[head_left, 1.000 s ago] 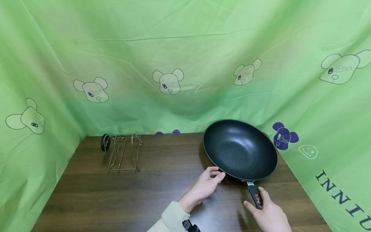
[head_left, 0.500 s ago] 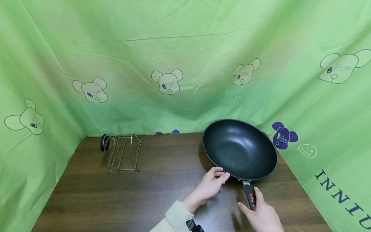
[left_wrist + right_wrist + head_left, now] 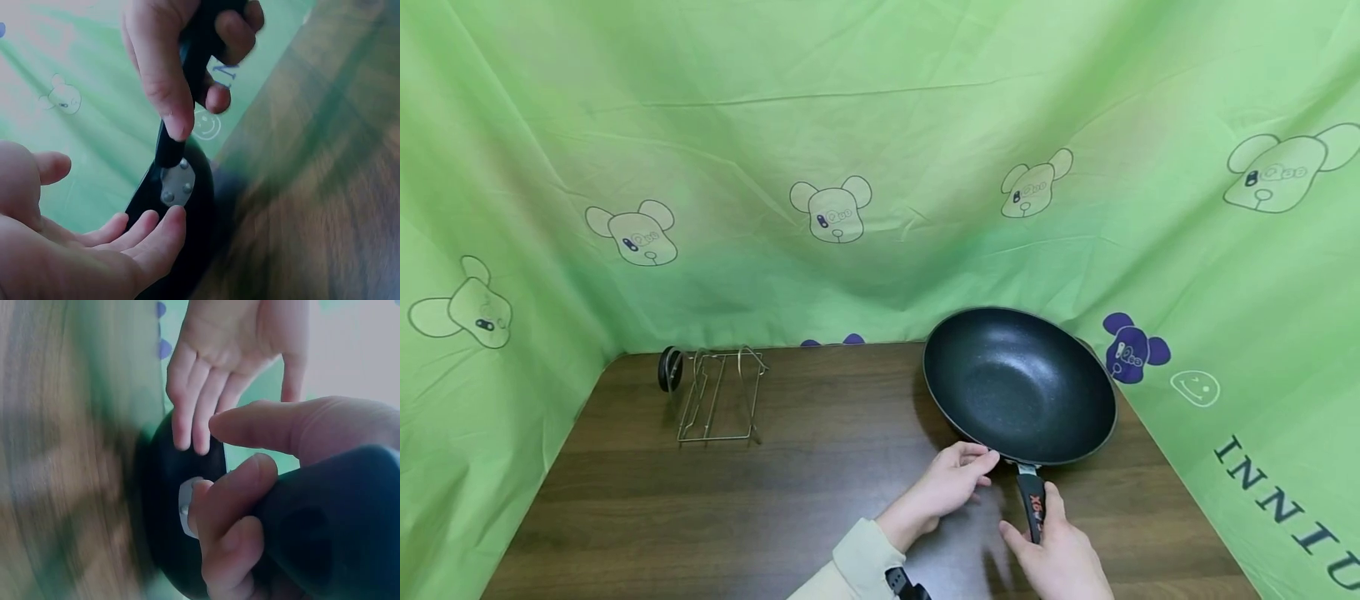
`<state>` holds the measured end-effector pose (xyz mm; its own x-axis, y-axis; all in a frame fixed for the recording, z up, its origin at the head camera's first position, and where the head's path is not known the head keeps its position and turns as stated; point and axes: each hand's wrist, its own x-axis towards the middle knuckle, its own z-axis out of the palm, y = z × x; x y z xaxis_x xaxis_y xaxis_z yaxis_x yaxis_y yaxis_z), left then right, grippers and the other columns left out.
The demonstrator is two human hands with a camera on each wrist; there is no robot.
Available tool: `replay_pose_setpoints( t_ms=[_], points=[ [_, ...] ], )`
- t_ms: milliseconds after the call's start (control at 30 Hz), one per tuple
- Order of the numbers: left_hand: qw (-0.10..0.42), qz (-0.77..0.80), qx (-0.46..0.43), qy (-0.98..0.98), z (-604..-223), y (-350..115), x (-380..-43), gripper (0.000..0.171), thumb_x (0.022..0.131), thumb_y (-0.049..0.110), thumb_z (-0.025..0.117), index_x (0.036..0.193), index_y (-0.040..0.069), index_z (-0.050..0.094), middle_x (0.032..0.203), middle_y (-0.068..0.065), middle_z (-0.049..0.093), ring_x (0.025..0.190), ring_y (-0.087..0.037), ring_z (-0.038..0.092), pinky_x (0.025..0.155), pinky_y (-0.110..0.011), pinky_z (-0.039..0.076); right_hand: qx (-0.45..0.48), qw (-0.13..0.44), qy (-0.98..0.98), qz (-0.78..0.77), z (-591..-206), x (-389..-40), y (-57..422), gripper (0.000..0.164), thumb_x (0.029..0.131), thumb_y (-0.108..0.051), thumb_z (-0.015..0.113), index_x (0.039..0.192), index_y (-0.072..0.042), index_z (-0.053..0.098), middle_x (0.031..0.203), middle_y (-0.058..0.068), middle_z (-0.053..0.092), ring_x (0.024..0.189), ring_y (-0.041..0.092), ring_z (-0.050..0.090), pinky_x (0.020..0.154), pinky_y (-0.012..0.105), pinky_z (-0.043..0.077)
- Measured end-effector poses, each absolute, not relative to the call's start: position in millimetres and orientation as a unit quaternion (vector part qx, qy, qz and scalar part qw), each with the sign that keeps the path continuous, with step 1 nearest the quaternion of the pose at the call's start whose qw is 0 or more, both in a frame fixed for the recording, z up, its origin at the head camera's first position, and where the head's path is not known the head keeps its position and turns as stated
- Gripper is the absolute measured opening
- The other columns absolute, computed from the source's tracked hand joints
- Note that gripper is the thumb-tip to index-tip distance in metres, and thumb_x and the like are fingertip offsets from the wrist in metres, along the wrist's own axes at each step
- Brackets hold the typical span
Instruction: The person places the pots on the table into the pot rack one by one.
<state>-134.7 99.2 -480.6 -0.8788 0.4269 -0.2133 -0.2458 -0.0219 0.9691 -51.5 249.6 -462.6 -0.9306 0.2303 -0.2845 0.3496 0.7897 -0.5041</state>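
A black wok (image 3: 1022,392) sits at the right of the table in the head view, its handle (image 3: 1030,504) pointing toward me. My right hand (image 3: 1063,558) holds that handle; the left wrist view shows fingers on both sides of the black grip (image 3: 197,59). My left hand (image 3: 951,483) is at the wok's near left edge. In the left wrist view its extended fingers (image 3: 165,240) lie against the wok's outer wall, close to the riveted metal bracket (image 3: 178,181), with the thumb apart. The wok hides part of the table behind it.
A wire rack (image 3: 718,396) stands at the back left of the wooden table (image 3: 700,517), a black round piece (image 3: 671,368) at its left end. Green printed cloth (image 3: 835,125) hangs around the back and sides, close behind the wok.
The wok's handle has swung to the left, with my right hand moving along with it. My left hand has shifted right and slightly nearer along the rim. The rack stays put.
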Motion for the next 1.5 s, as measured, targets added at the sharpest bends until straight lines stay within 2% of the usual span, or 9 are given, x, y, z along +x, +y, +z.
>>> replay_pose_setpoints(
  t_ms=[100, 233, 533, 767, 1233, 1400, 1500],
  points=[
    [0.26, 0.717, 0.061, 0.643, -480.6, 102.1, -134.0, 0.035, 0.101, 0.032, 0.061, 0.12, 0.003, 0.061, 0.116, -0.011, 0.068, 0.1, -0.032, 0.068, 0.078, -0.045, 0.058, 0.155, 0.106, 0.938, -0.292, -463.2, -51.4, 245.6, 0.097, 0.091, -0.041, 0.071, 0.147, 0.014, 0.014, 0.081, 0.001, 0.062, 0.075, 0.028, 0.062, 0.064, 0.045, 0.047],
    [0.272, 0.718, 0.056, 0.639, -482.1, 106.1, -133.1, 0.035, 0.101, 0.032, 0.06, 0.118, 0.002, 0.062, 0.114, -0.008, 0.068, 0.101, -0.033, 0.068, 0.076, -0.041, 0.059, 0.151, 0.095, 0.937, -0.302, -463.3, -50.3, 238.9, 0.094, 0.09, -0.037, 0.072, 0.147, 0.012, 0.014, 0.08, -0.001, 0.06, 0.072, 0.023, 0.06, 0.062, 0.04, 0.045],
    [0.291, 0.72, 0.047, 0.629, -483.6, 110.6, -133.8, 0.036, 0.101, 0.033, 0.06, 0.116, 0.001, 0.064, 0.108, -0.005, 0.068, 0.092, -0.022, 0.068, 0.074, -0.037, 0.059, 0.155, 0.095, 0.931, -0.316, -462.6, -49.5, 230.5, 0.09, 0.091, -0.032, 0.071, 0.146, 0.01, 0.013, 0.081, 0.0, 0.059, 0.07, 0.021, 0.058, 0.061, 0.037, 0.042],
    [0.305, 0.727, 0.038, 0.614, -483.8, 114.2, -135.1, 0.033, 0.102, 0.033, 0.059, 0.111, 0.001, 0.064, 0.101, -0.003, 0.063, 0.083, -0.016, 0.065, 0.073, -0.034, 0.059, 0.163, 0.096, 0.926, -0.326, -464.5, -48.1, 222.8, 0.095, 0.09, -0.035, 0.07, 0.149, 0.011, 0.011, 0.083, 0.0, 0.062, 0.073, 0.023, 0.06, 0.062, 0.04, 0.045],
    [0.316, 0.714, 0.032, 0.623, -490.1, 118.5, -134.5, 0.031, 0.101, 0.034, 0.059, 0.106, 0.004, 0.066, 0.094, -0.003, 0.066, 0.078, -0.015, 0.066, 0.067, -0.034, 0.059, 0.168, 0.061, 0.922, -0.342, -468.2, -41.7, 220.4, 0.09, 0.088, -0.028, 0.07, 0.149, 0.009, 0.015, 0.085, 0.001, 0.065, 0.071, 0.021, 0.06, 0.061, 0.038, 0.044],
    [0.327, 0.712, 0.048, 0.62, -488.2, 118.9, -131.3, 0.033, 0.102, 0.033, 0.057, 0.102, 0.002, 0.07, 0.083, 0.0, 0.066, 0.071, -0.011, 0.064, 0.065, -0.031, 0.058, 0.166, 0.048, 0.922, -0.346, -468.2, -40.1, 216.5, 0.085, 0.088, -0.028, 0.07, 0.145, 0.01, 0.021, 0.09, 0.014, 0.069, 0.077, 0.029, 0.065, 0.064, 0.042, 0.048],
    [0.329, 0.714, 0.049, 0.617, -488.0, 119.9, -129.8, 0.033, 0.102, 0.033, 0.057, 0.099, 0.003, 0.07, 0.076, 0.003, 0.063, 0.067, -0.009, 0.061, 0.062, -0.026, 0.054, 0.163, 0.05, 0.923, -0.346, -467.8, -40.0, 214.7, 0.083, 0.088, -0.03, 0.071, 0.143, 0.011, 0.023, 0.098, 0.018, 0.07, 0.08, 0.028, 0.066, 0.066, 0.042, 0.049]
  ],
)
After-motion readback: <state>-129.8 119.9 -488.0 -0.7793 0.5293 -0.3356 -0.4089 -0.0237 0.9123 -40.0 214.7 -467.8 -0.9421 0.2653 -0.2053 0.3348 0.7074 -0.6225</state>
